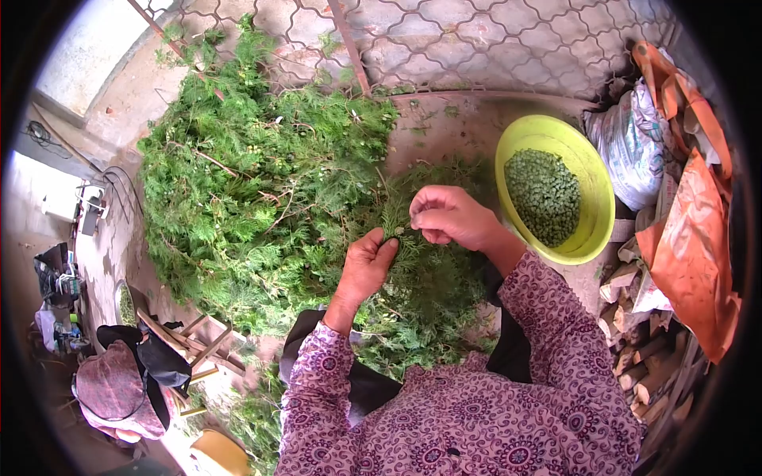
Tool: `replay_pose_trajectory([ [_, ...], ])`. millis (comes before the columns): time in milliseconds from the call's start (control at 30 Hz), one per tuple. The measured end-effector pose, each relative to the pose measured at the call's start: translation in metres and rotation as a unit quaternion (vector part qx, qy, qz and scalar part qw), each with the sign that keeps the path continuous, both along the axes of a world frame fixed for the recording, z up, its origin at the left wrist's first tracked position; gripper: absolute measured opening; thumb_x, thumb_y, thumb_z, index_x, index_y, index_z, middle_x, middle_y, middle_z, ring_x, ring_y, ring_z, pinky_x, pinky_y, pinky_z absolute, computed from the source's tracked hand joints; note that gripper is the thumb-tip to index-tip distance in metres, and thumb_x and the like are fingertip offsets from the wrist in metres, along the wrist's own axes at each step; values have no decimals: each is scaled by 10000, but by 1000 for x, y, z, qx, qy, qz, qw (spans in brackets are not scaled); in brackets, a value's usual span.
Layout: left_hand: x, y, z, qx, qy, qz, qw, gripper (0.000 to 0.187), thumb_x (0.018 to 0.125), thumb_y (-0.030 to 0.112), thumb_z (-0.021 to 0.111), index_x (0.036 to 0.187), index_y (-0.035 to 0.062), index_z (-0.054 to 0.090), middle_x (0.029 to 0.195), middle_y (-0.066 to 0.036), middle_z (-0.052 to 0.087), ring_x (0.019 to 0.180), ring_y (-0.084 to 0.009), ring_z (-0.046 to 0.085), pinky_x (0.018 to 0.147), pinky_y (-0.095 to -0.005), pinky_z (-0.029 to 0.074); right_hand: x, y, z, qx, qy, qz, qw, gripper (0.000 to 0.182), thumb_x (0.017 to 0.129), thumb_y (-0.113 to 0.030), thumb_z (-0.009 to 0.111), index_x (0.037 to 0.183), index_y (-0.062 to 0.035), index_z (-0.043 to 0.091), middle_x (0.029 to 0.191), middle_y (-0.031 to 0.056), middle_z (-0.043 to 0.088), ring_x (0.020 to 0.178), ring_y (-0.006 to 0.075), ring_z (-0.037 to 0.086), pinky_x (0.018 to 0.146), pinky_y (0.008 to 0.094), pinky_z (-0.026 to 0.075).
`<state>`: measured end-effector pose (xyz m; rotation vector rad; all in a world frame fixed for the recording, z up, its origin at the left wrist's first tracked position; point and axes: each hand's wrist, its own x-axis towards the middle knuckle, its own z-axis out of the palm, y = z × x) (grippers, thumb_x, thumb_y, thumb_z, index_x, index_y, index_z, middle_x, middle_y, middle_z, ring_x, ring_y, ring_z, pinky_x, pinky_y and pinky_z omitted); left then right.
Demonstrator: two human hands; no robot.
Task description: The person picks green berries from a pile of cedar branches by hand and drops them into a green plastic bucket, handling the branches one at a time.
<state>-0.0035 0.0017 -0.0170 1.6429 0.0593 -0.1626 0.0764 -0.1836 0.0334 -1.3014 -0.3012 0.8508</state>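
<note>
My left hand [367, 266] grips a small green conifer sprig [394, 213] that rises between both hands. My right hand [451, 216] pinches something small at the top of that same sprig, fingertips closed. Both hands hover over a spread of loose cuttings [432, 293] in front of me. A big heap of green conifer branches [254, 182] lies to the left and behind. A yellow-green bowl [597, 208] at the right holds many small green cones or seeds [544, 194].
A patterned metal grille [476, 40] stands at the back. White and orange sacks [683, 198] and stacked firewood pieces [647, 349] sit at the right. A wooden stool with a hat and cloth [131, 381] is at the lower left.
</note>
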Motion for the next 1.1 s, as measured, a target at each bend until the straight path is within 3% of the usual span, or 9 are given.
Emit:
replay_pose_trajectory([
  [100,-1,-9,12,-38,-14,10,999,163,856,59,509,699,45,467,590,74,373,554,-16,323,467,-192,288,-4,5,-7,-75,-134,0,988,167,782,-108,594,885,10,536,739,32,532,563,79,508,475,214,402],
  [500,-4,-9,30,25,-48,-62,997,106,842,39,525,735,32,524,611,59,405,577,-31,350,488,-208,321,-11,16,-10,-126,-127,35,983,95,721,-60,565,753,13,513,676,32,553,553,67,532,474,217,423],
  [600,-3,-6,6,89,-87,-61,990,163,843,13,526,680,21,521,628,87,410,556,-13,330,473,-184,275,-14,19,-22,-194,-242,2,951,78,722,-55,553,729,9,508,658,40,562,548,77,543,461,211,418],
  [667,-4,-2,-6,61,-101,-59,991,90,844,25,523,762,34,560,632,84,431,556,-22,345,475,-199,301,-7,20,-39,-203,-454,-119,859,50,729,-55,542,740,-11,519,619,45,566,537,88,549,452,210,418],
  [700,-4,-1,-8,32,-113,-55,991,79,845,37,520,844,48,598,636,80,452,556,-30,361,476,-213,326,-4,16,-34,-203,-454,-121,859,50,729,-55,542,740,-11,519,619,45,566,537,88,549,452,210,418],
  [767,-5,-3,10,-2,-57,-22,998,74,852,52,523,868,43,595,654,88,460,560,-28,361,481,-209,326,6,3,-12,-64,-36,-133,988,47,733,-59,540,775,-41,532,641,48,584,522,96,533,448,213,413],
  [833,-5,-3,17,-38,1,15,999,79,858,68,527,893,39,592,673,96,468,564,-26,362,485,-204,327,12,-6,-5,-75,-8,-140,987,54,767,-81,567,807,-61,536,673,22,566,504,83,494,419,202,367],
  [933,-3,-2,17,-119,25,62,991,119,860,113,550,934,21,571,742,83,520,607,-24,414,536,-177,362,13,-12,-1,106,68,-125,984,103,827,-150,581,833,-52,550,662,-13,509,495,47,436,399,182,288],
  [1100,0,0,24,-146,54,52,986,220,792,97,629,976,-2,562,868,-17,609,705,-61,531,629,-185,429,5,-8,6,13,-17,-30,999,143,808,-153,591,874,-27,575,659,-8,519,548,48,465,449,190,338],
])
